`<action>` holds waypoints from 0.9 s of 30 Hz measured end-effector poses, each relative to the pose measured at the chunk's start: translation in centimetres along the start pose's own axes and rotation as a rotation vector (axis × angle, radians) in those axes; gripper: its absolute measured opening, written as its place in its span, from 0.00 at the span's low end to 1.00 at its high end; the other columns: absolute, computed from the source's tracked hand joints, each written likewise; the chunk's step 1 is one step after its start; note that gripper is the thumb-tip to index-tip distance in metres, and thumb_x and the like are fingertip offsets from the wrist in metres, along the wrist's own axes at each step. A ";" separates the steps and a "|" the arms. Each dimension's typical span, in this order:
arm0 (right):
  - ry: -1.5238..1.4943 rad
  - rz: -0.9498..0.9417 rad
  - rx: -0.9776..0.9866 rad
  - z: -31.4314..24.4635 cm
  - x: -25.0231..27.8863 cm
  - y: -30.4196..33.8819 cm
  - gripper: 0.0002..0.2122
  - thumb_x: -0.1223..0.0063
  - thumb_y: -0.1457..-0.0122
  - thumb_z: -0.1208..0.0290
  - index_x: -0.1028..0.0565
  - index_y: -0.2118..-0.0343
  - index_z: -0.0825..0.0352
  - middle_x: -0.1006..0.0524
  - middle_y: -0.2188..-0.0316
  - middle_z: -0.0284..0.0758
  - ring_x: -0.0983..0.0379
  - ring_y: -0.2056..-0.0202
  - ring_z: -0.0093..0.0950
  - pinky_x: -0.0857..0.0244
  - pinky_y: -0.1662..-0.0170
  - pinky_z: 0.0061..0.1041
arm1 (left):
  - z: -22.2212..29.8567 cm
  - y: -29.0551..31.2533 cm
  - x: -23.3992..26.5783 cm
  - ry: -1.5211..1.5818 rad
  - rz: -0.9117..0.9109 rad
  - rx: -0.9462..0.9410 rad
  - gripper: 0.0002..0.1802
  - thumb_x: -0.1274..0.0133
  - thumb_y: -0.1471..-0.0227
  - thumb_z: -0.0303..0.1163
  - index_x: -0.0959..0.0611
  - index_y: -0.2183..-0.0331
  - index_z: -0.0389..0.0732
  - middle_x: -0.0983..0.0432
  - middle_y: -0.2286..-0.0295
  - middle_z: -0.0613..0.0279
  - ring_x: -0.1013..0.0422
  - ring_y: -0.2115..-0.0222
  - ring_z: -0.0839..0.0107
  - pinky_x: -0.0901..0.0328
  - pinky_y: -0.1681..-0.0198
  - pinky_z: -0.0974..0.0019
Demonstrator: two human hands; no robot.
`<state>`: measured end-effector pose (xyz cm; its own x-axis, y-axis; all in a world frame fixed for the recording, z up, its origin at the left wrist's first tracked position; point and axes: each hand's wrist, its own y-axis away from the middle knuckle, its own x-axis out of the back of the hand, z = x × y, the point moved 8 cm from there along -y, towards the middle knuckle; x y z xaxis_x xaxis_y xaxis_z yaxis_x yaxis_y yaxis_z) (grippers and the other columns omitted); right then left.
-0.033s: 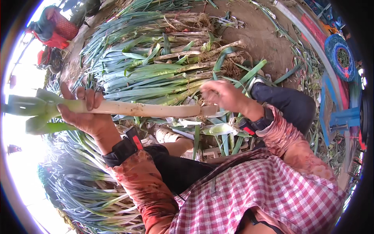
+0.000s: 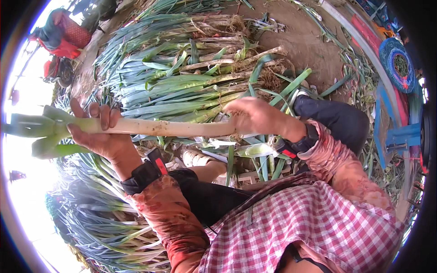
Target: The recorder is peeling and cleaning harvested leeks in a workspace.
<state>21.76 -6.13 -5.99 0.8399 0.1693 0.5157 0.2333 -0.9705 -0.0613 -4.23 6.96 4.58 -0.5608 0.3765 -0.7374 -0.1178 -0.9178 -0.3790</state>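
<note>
Gripped by left hand [image 2: 105,140]: leek [image 2: 177,128], likely light, stiff, best held below leaves [image 2: 34,126]; unclear if gripped by right hand [image 2: 268,118].

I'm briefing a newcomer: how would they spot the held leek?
Find the broad pile of leeks up top. At its lower edge, the left hand grips one leek stretching sideways to the right hand. It alone is held in the air, its shaft mostly white.

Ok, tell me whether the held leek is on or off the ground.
Off the ground: the left hand grips the leek near its green end, and it crosses in front of the leek pile.
</note>
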 end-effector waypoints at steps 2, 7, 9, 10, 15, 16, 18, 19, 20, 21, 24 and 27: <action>-0.132 -0.213 -0.027 -2.2 -1.9 -0.5 0.16 0.54 0.45 0.59 0.29 0.63 0.67 0.26 0.71 0.39 0.29 0.70 0.33 0.37 0.65 0.27 | -0.1 -0.3 -0.4 0.008 -0.015 -0.017 0.29 0.49 0.57 0.51 0.31 0.54 0.47 0.35 0.79 0.66 0.46 0.86 0.81 0.48 0.86 0.79; -0.099 -0.292 -0.064 -1.8 -2.9 -0.8 0.14 0.55 0.44 0.61 0.28 0.63 0.66 0.27 0.75 0.40 0.29 0.73 0.33 0.37 0.68 0.26 | -0.9 0.2 1.5 -0.245 0.433 -0.010 0.32 0.52 0.54 0.53 0.34 0.51 0.43 0.38 0.81 0.68 0.45 0.86 0.81 0.46 0.83 0.79; 0.018 -0.228 -0.018 -1.4 -2.3 -1.1 0.13 0.55 0.44 0.62 0.28 0.62 0.66 0.27 0.76 0.41 0.29 0.74 0.35 0.37 0.69 0.26 | -2.3 0.9 2.0 -0.228 0.573 0.064 0.21 0.52 0.52 0.49 0.30 0.64 0.41 0.41 0.83 0.70 0.46 0.86 0.80 0.47 0.83 0.79; 0.015 -0.236 -0.005 -1.2 -2.1 -1.0 0.13 0.55 0.44 0.63 0.28 0.62 0.66 0.27 0.77 0.42 0.30 0.74 0.36 0.37 0.69 0.27 | -2.5 0.5 3.7 -0.150 0.544 0.101 0.19 0.51 0.52 0.48 0.30 0.68 0.42 0.42 0.84 0.71 0.46 0.86 0.81 0.47 0.83 0.79; 0.091 -0.249 0.076 -1.9 -2.1 -1.2 0.11 0.57 0.44 0.66 0.28 0.64 0.67 0.28 0.77 0.43 0.30 0.74 0.39 0.37 0.71 0.31 | -1.9 0.7 4.4 -0.094 0.594 0.063 0.16 0.50 0.52 0.44 0.36 0.78 0.46 0.45 0.86 0.73 0.48 0.88 0.81 0.49 0.87 0.78; 0.142 -0.267 0.112 -2.5 -2.1 -1.5 0.09 0.58 0.45 0.68 0.29 0.67 0.69 0.28 0.79 0.44 0.30 0.75 0.40 0.37 0.72 0.33 | -1.6 0.5 4.3 -0.069 0.535 0.067 0.16 0.50 0.52 0.43 0.36 0.79 0.47 0.45 0.86 0.74 0.48 0.88 0.82 0.48 0.86 0.78; 0.138 -0.239 0.114 -2.7 -2.4 -1.6 0.09 0.58 0.44 0.69 0.29 0.68 0.69 0.29 0.79 0.44 0.30 0.75 0.40 0.38 0.72 0.33 | -1.0 0.8 5.0 -0.121 0.600 0.026 0.16 0.50 0.53 0.43 0.36 0.79 0.47 0.45 0.87 0.74 0.47 0.88 0.82 0.47 0.86 0.78; 0.140 -0.226 0.116 -2.7 -2.4 -1.6 0.09 0.58 0.44 0.69 0.29 0.69 0.69 0.29 0.79 0.44 0.30 0.75 0.40 0.38 0.72 0.33 | -0.8 0.9 5.2 -0.143 0.633 0.004 0.16 0.49 0.53 0.43 0.36 0.80 0.47 0.45 0.87 0.74 0.46 0.88 0.82 0.47 0.86 0.77; 0.147 -0.180 0.125 -2.8 -2.1 -1.6 0.09 0.58 0.44 0.69 0.29 0.69 0.69 0.29 0.79 0.44 0.30 0.75 0.39 0.38 0.72 0.33 | -0.9 1.0 5.3 -0.136 0.651 -0.008 0.16 0.49 0.53 0.42 0.36 0.80 0.47 0.45 0.87 0.74 0.46 0.88 0.82 0.46 0.86 0.77; 0.153 -0.133 0.134 -2.8 -1.9 -1.5 0.09 0.58 0.44 0.69 0.29 0.69 0.69 0.29 0.79 0.44 0.30 0.75 0.39 0.38 0.72 0.32 | -1.0 1.1 5.4 -0.128 0.668 -0.020 0.16 0.49 0.54 0.42 0.36 0.80 0.47 0.44 0.87 0.74 0.45 0.88 0.82 0.46 0.86 0.77; 0.125 -0.050 0.133 -2.6 -1.5 -1.5 0.09 0.58 0.44 0.69 0.29 0.69 0.69 0.29 0.78 0.43 0.30 0.75 0.39 0.38 0.71 0.31 | -0.8 1.0 5.2 -0.059 0.615 -0.012 0.15 0.48 0.55 0.41 0.36 0.81 0.47 0.43 0.86 0.74 0.43 0.88 0.81 0.45 0.86 0.76; 0.090 0.028 0.114 -2.3 -1.7 -1.4 0.09 0.58 0.44 0.69 0.29 0.69 0.69 0.28 0.78 0.43 0.31 0.75 0.38 0.38 0.72 0.30 | -0.5 0.9 5.4 -0.018 0.581 -0.019 0.15 0.48 0.56 0.40 0.35 0.81 0.48 0.41 0.86 0.74 0.43 0.88 0.81 0.45 0.86 0.76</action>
<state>18.88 -5.49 -4.78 0.8009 0.1214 0.5864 0.2688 -0.9479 -0.1708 -6.91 8.21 -0.02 -0.5426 -0.1909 -0.8180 0.2282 -0.9707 0.0752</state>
